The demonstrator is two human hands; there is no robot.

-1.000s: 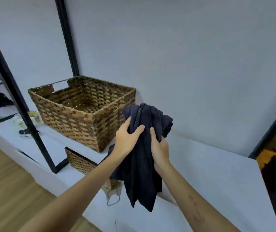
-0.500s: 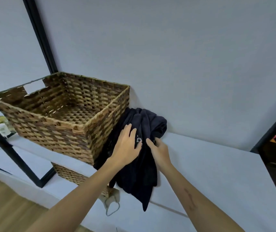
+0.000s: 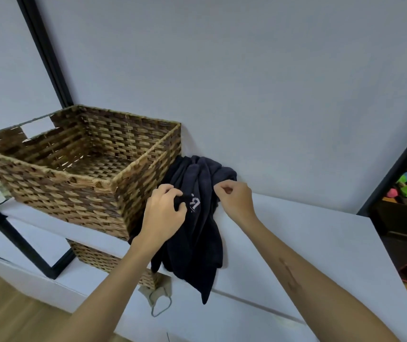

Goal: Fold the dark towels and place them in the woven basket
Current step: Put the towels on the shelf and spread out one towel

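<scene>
My left hand [image 3: 164, 213] fingers curled gripping the crumpled dark navy towel [image 3: 197, 225], my right hand [image 3: 234, 201] pinching its edge, beside the empty brown woven basket [image 3: 145, 156], on a white shelf top [image 3: 308, 243]

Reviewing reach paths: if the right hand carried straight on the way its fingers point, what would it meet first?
The right hand points left into the bunched dark towel, so probably towel first; depth is unclear.
</scene>
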